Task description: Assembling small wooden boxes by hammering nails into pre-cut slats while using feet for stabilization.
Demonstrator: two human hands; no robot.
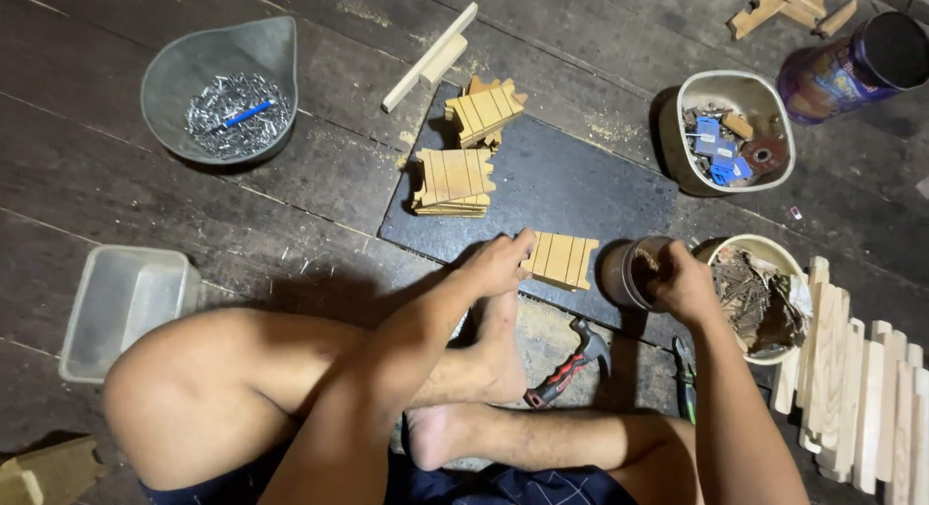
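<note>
I sit cross-legged on a dark plank floor. My left hand [498, 263] rests its fingers on the near edge of a small panel of joined wooden slats [561, 260] lying on a dark slab [571, 186]. My right hand [685, 284] reaches into a small round dark tin [627, 271] standing at the slab's right edge; whether its fingers grip anything inside is hidden. Two stacks of similar slat panels [452, 181] [486, 108] lie further back on the slab.
A grey pan of metal nails [224, 89] sits far left, a clear plastic tub [121, 307] near left. Bowls of hardware [731, 133] and rusty nails [760, 297] stand right, beside a purple can [852, 65]. A hammer [571, 360] lies by my foot, wooden slats [856, 399] at right.
</note>
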